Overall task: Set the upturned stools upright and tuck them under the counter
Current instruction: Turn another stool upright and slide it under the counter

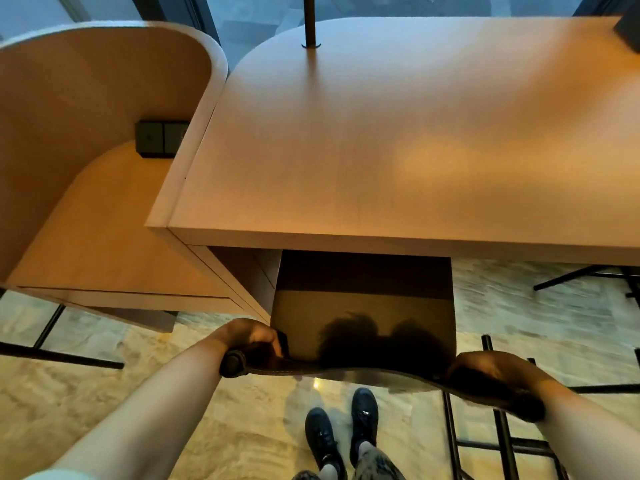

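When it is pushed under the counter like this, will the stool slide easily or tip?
The stool probably feels stiff: thin black metal legs with cross rungs show lower right. Both hands, left and right, grip its backrest high up, so a push there might tip it forward. The smooth floor likely lets it slide.
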A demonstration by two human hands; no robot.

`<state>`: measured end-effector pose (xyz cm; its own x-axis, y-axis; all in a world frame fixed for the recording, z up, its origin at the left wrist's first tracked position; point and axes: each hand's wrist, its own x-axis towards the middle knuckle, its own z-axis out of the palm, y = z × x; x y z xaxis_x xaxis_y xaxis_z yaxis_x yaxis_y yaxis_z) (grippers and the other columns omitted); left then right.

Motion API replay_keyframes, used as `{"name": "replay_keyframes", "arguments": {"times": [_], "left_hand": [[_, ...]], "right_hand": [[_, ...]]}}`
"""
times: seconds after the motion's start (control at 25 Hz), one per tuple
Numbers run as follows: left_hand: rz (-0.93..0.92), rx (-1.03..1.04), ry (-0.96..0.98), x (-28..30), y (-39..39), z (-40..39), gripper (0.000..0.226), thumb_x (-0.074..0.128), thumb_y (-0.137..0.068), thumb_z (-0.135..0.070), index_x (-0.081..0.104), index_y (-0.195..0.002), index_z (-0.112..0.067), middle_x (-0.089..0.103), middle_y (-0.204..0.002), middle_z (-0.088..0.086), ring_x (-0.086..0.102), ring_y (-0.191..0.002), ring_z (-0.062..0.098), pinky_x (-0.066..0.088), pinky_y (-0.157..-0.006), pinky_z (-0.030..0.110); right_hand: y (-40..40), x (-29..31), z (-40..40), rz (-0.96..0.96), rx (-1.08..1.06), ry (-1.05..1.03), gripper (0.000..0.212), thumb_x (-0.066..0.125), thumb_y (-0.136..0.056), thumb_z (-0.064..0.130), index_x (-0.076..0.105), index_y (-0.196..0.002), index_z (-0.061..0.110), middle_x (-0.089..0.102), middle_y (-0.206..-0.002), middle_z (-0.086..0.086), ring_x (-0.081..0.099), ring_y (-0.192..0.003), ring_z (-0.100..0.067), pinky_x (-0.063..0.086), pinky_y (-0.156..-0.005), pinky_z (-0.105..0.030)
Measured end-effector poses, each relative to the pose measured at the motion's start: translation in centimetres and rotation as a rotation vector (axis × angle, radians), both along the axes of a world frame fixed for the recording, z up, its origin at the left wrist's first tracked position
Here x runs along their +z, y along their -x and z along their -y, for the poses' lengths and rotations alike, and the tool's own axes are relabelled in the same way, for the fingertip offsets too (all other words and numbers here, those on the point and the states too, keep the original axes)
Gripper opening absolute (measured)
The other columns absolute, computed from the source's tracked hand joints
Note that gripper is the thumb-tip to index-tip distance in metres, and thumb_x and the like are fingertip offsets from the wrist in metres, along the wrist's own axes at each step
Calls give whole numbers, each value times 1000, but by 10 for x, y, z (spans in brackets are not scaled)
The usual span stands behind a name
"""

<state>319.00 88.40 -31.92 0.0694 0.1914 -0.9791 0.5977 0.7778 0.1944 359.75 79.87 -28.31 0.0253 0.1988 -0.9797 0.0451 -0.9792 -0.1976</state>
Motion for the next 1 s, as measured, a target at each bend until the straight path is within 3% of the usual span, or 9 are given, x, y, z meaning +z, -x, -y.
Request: {"name": "replay_keyframes", "arguments": {"times": [0.12, 0.24, 0.32, 0.48, 0.6, 0.76, 1.0], "left_hand": [[11, 139, 118, 6, -12, -17, 9, 64, -90, -5, 60, -89, 3, 55, -90, 18, 56, -81, 28, 45, -97, 33], [-28, 166, 200, 6, -30, -29, 12, 62, -93, -7, 57, -90, 3, 61, -72, 17, 61, -66, 24, 53, -75, 26], [-21, 131, 239, 2, -40, -31, 18, 61, -92, -9, 61, -83, 6, 61, -64, 18, 57, -68, 24, 48, -81, 27], [-14, 98, 94, -13, -52, -35, 10, 68, -87, -10, 66, -90, -1, 69, -71, 17, 67, -69, 27, 56, -81, 33], [-19, 42, 41, -10, -60, -44, 10, 66, -91, -11, 65, -89, -2, 68, -72, 16, 65, -73, 28, 55, -86, 36], [-35, -26, -43, 0, -71, -55, 8, 62, -95, -10, 67, -97, -4, 63, -86, 16, 63, -68, 26, 55, -66, 28], [-47, -155, -141, 1, -80, -63, 26, 61, -95, -11, 64, -120, -3, 58, -112, 18, 59, -87, 30, 51, -87, 36]], "right_hand": [[-33, -15, -16, -28, -74, 135, 18, 62, -90, 4, 57, -104, -5, 65, -80, -23, 68, -65, -31, 61, -54, -35], [-60, -26, -47, 51, -69, 209, 30, 68, -79, -3, 57, -106, -7, 67, -83, -27, 70, -63, -36, 60, -64, -40], [-74, -29, -61, 57, -13, 215, 34, 71, -75, -4, 58, -106, -7, 68, -85, -25, 70, -65, -34, 60, -66, -38], [-88, -21, -85, 55, 205, 80, 16, 65, -82, 7, 61, -95, -2, 69, -66, -13, 68, -50, -22, 56, -47, -29], [-88, -20, -93, 18, 280, -87, 8, 57, -91, 4, 64, -93, 6, 74, -68, -3, 71, -58, -12, 58, -60, -28], [-95, -26, -83, 46, 227, -147, 6, 57, -93, 8, 63, -96, 10, 66, -93, -12, 67, -73, -23, 57, -70, -37], [-101, -32, -75, 27, 232, -178, 23, 44, -104, 21, 61, -91, 13, 63, -92, -9, 62, -80, -22, 53, -73, -33]]}}
